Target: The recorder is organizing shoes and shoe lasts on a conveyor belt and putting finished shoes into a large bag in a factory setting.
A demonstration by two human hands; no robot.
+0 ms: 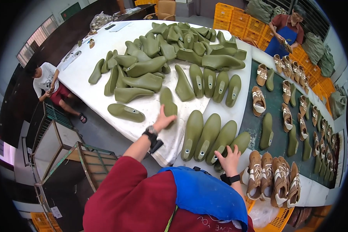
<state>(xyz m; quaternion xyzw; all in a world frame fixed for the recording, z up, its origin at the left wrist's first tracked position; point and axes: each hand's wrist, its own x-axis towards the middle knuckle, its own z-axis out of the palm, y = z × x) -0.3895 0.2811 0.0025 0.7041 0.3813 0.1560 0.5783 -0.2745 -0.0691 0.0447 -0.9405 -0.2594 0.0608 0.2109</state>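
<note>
My left hand (165, 118) is closed across the lower part of a green shoe last (166, 98) lying on the white cloth, thumb on one side and fingers on the other. My right hand (229, 160) grips another green last (241, 142), at the right end of a row; my palm hides part of it. Beside that one in the row lie three more lasts, among them a long last (192, 131) at the left end, their heel holes toward me. A single last (126, 112) rests to the left of my left hand.
A heap of green lasts (147, 73) covers the table's middle. Brown-and-white shoes (266, 174) stand at my right, with more shoes and lasts on the dark green board (255, 127). One co-worker (288, 33) handles a shoe at far right; another person (50, 83) sits left, beside metal-framed carts (62, 143).
</note>
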